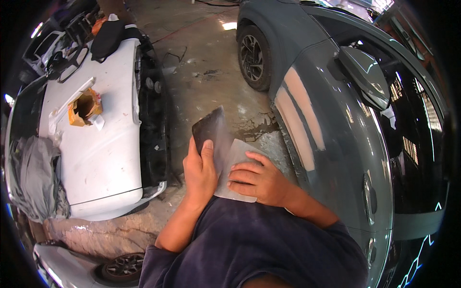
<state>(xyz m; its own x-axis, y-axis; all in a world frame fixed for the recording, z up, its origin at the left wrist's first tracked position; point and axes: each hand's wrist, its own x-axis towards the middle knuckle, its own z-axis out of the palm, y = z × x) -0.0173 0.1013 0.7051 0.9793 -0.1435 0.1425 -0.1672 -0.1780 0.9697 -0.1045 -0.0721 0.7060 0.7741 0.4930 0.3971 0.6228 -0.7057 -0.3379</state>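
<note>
In front of my body, my left hand pinches a dark grey sheet of sandpaper between thumb and fingers, its top corner pointing up and away. Light glares along the sheet's right side. Close beside it, my right hand grips a pale grey sheet, fingers laid over its face and thumb hidden behind. The two pieces meet or overlap between my hands; I cannot tell whether they are one folded sheet. To the right, a grey car's door and fender carry smooth beige filler patches.
At left stands a white car, its hood bearing a torn yellow box, a black mirror part and grey plastic sheeting. A stained concrete floor runs between the cars. Another grey car sits lower left.
</note>
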